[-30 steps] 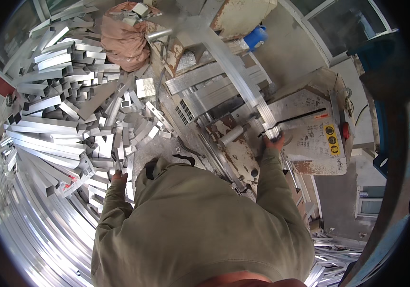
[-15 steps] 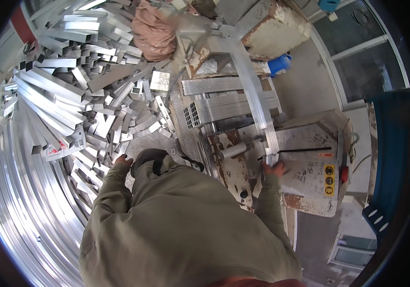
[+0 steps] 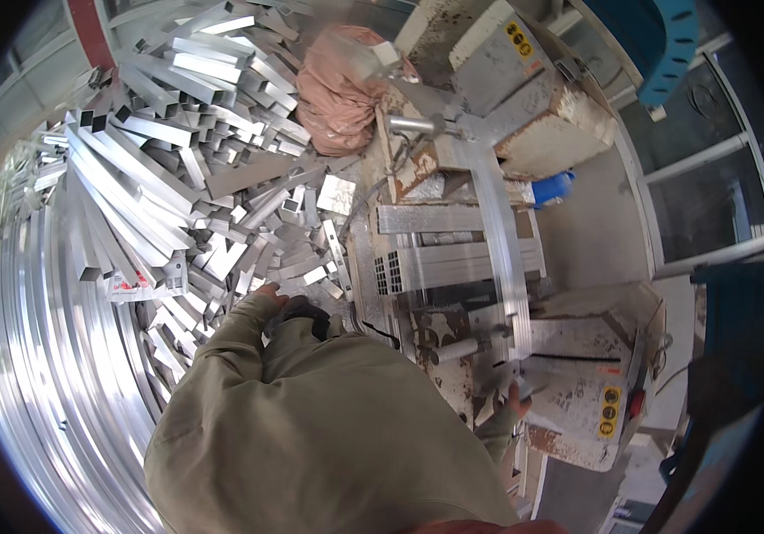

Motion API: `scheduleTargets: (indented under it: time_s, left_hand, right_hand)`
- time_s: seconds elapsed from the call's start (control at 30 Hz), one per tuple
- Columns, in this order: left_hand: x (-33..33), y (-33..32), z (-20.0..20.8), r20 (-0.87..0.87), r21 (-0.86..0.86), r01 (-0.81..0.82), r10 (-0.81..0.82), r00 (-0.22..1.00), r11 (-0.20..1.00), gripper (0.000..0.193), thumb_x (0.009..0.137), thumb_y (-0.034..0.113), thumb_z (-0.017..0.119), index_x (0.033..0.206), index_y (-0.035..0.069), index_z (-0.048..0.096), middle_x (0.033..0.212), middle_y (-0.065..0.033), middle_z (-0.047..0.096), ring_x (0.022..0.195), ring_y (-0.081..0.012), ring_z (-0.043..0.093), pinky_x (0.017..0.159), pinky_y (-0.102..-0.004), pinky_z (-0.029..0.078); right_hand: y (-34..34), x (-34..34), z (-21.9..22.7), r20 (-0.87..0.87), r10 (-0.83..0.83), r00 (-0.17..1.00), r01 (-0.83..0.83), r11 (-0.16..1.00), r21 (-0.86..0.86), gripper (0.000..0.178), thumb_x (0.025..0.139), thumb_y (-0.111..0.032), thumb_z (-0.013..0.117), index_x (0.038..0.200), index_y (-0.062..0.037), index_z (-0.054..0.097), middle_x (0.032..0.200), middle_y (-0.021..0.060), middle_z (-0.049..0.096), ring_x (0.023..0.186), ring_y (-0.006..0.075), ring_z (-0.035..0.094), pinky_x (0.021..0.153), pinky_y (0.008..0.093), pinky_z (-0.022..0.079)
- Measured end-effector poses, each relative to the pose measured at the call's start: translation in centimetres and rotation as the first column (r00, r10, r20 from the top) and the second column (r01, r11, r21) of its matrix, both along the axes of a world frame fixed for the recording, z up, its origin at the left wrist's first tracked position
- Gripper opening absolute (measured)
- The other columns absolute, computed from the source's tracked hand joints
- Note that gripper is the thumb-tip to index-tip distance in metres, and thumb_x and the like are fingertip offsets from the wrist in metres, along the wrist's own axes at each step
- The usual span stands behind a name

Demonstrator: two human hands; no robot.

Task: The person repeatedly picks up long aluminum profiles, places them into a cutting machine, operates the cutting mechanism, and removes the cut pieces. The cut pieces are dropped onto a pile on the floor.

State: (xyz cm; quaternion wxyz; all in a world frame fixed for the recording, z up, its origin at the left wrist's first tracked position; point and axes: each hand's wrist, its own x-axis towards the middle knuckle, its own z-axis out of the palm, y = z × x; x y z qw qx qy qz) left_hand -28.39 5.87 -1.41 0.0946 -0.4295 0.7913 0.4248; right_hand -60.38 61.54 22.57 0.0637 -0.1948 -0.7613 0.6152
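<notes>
My right hand (image 3: 518, 402) is at the near end of the saw-like machine, its thumb and fingers closed round a short silvery metal offcut (image 3: 530, 384). Just beyond it end several long silvery metal bars (image 3: 499, 231), lying side by side across the machine; a small gap separates them from my hand. A metal cylinder (image 3: 455, 351) points at the bars from the left. My left hand (image 3: 267, 291) hangs low beside the heap of cut square tubes (image 3: 213, 178); its fingers are too small and blurred to make out, and I see nothing held in it.
Long shiny profiles (image 3: 26, 356) lie along the left. A pink sack (image 3: 339, 93) stands beyond the heap. Stacked hollow profiles (image 3: 440, 271) rest left of the bars. White-grey machine housings (image 3: 569, 383) with worn paint stand at right, near a blue object (image 3: 553, 189).
My right hand has come away from the near end of the bars, toward me, with the short offcut. My left hand stays by the heap. The whole view has shifted.
</notes>
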Motion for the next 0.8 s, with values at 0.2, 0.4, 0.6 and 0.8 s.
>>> scheduleTargets:
  time_s: [0.2,0.4,0.6,0.8]
  left_hand:
    - [0.9,-3.1,1.4,0.106,0.019,0.082,-0.083,0.991,0.996,0.061,0.080,0.043,0.063,0.122,-0.001,0.057,0.120,-0.0230,0.060,0.113,-0.0376,0.057,0.096,-0.0421,0.046]
    - [3.5,-5.2,2.4,0.048,0.021,-0.023,0.022,0.999,1.000,0.061,0.078,0.044,0.066,0.119,-0.001,0.059,0.111,-0.0248,0.063,0.105,-0.0385,0.061,0.090,-0.0438,0.050]
    - [8.2,-4.2,-2.4,0.040,0.010,-0.130,0.130,0.991,0.991,0.043,0.077,0.033,0.070,0.109,0.005,0.064,0.080,-0.0155,0.067,0.073,-0.0260,0.066,0.069,-0.0390,0.054]
    - [9.7,-4.0,1.2,0.131,0.109,-0.205,0.190,0.973,0.973,0.062,0.079,0.042,0.066,0.122,-0.002,0.057,0.119,-0.0259,0.060,0.113,-0.0390,0.057,0.096,-0.0438,0.047]
  right_hand:
    - [-14.9,2.1,8.0,-0.115,0.225,0.968,-0.251,0.805,-0.538,0.055,0.078,-0.030,0.073,0.125,-0.0084,0.053,0.114,0.0125,0.059,0.095,0.0275,0.060,0.070,0.0436,0.052]
    - [-41.8,-5.2,17.5,-0.132,0.598,0.791,-0.474,0.462,-0.750,0.048,0.091,-0.037,0.057,0.129,-0.0090,0.050,0.117,0.0104,0.060,0.099,0.0244,0.060,0.085,0.0398,0.051]
    - [-60.7,-16.1,19.4,0.044,0.677,0.735,-0.616,0.693,-0.375,0.079,0.084,-0.047,0.067,0.140,-0.0021,0.035,0.135,0.0206,0.042,0.122,0.0329,0.045,0.097,0.0489,0.043]
    - [-55.8,-14.4,9.5,-0.158,0.858,0.489,-0.872,0.479,-0.100,0.053,0.087,-0.024,0.070,0.128,0.0026,0.051,0.119,0.0140,0.059,0.104,0.0236,0.060,0.090,0.0348,0.049]
